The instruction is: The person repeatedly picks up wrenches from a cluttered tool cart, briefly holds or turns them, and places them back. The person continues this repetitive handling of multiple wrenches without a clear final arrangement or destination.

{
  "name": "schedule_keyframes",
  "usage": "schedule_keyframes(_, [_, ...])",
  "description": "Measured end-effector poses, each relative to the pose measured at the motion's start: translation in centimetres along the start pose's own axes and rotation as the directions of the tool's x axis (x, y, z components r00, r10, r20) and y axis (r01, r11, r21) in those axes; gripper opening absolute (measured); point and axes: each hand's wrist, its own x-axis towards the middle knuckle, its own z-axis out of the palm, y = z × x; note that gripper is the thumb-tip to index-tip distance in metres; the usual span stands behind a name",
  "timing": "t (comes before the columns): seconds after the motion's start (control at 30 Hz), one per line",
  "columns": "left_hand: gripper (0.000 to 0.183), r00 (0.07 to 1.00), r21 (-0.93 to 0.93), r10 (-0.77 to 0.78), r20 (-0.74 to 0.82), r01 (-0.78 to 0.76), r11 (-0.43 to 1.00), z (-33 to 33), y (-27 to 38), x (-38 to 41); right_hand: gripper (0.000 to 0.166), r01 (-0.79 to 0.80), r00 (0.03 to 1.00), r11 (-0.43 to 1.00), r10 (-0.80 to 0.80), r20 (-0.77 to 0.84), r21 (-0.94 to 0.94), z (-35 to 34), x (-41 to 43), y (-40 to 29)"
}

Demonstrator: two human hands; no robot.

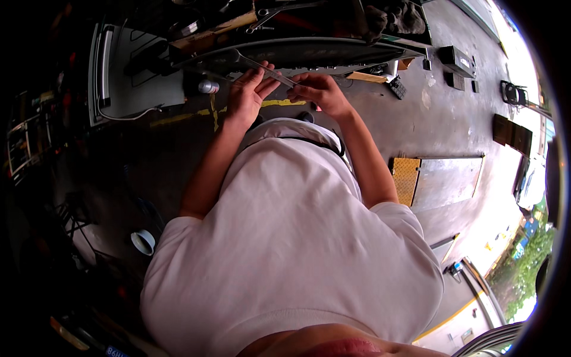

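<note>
A long metal wrench slants across both my hands in front of a tool cart. My left hand supports its middle, with the thumb on one side and the fingers spread beneath. The fingertips of my right hand pinch its near end, and they cover that end. The wrench's far head points up and left, close to the dark front edge of the tool cart. On the cart lie more wrenches and a pair of dark work gloves.
A small can stands on the floor left of my hands, beside a grey panel. Yellow lines mark the floor near my feet. At right are dark boxes and a metal plate. A white bowl-like container sits at lower left.
</note>
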Motion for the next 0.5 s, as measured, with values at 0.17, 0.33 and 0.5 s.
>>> schedule_keyframes(0.17, [0.029, 0.995, -0.102, 0.038, 0.097, -0.028, 0.994, -0.7, 0.2, -1.3, 0.023, 0.051, 0.997, 0.998, -0.053, 0.06, 0.034, -1.6, 0.6, -0.8])
schedule_keyframes(0.33, [0.029, 0.992, -0.176, 0.031, 0.119, -0.01, 0.984, -3.2, 0.7, -2.2, 0.026, 0.075, 0.994, 0.997, -0.074, 0.075, -0.01, -1.9, 0.5, -1.4])
schedule_keyframes(0.5, [0.035, 0.989, -0.125, 0.074, 0.131, -0.057, 0.99, -4.5, 0.6, -2.6, 0.027, 0.057, 0.996, 0.998, -0.054, 0.075, -0.029, -2.0, 0.4, -0.9])
